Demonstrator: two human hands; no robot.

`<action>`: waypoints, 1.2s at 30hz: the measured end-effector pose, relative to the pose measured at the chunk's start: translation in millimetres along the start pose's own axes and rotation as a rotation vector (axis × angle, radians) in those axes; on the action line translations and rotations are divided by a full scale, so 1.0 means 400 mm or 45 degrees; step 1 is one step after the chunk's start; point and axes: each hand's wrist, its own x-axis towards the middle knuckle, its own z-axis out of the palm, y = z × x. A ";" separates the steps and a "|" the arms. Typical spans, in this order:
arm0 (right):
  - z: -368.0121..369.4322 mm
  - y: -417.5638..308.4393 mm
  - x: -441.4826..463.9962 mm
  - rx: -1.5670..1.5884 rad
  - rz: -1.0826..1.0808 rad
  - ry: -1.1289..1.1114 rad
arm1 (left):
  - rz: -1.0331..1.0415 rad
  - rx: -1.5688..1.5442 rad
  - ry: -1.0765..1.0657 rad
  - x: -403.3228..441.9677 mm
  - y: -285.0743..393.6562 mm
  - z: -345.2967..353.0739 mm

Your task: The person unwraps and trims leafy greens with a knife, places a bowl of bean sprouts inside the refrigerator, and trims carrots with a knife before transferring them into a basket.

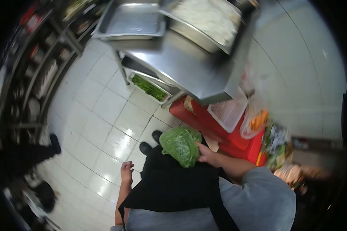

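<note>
A green plastic bag point(180, 146), its contents hard to make out, is held in front of my black apron. My right hand point(207, 153) grips the bag at its right side, with the fingers partly behind it. My left hand point(127, 169) hangs to the left of the apron, apart from the bag, its fingers curled and holding nothing that I can see. Beyond the bag stands a steel table point(181, 61) bearing an empty metal tray point(133, 21) and a deep pan point(206, 23) of white food.
Right of the table sit a red container point(204, 123), a white basket point(231, 109) and a bag of orange pieces point(258, 120). A tray of greens point(148, 87) lies under the table. Shelves point(46, 73) line the left, near another person's dark-clad leg point(38, 154).
</note>
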 end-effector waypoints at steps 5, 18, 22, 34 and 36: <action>-0.145 0.051 -0.089 0.208 -0.294 -0.010 | -0.092 0.559 -0.406 0.028 0.123 0.097; -0.313 -0.271 -0.420 0.668 -0.621 -0.357 | 0.704 0.904 -0.973 0.090 0.179 1.112; -0.333 -0.391 -0.481 0.573 -0.717 -0.497 | -0.004 0.857 -0.998 0.223 0.140 1.276; -0.149 -0.630 -0.143 0.425 -1.280 -0.027 | -0.107 0.584 -0.832 -0.097 0.039 1.364; -0.158 -0.677 0.061 0.270 -1.330 0.343 | -0.087 0.687 -0.834 -0.130 0.086 1.386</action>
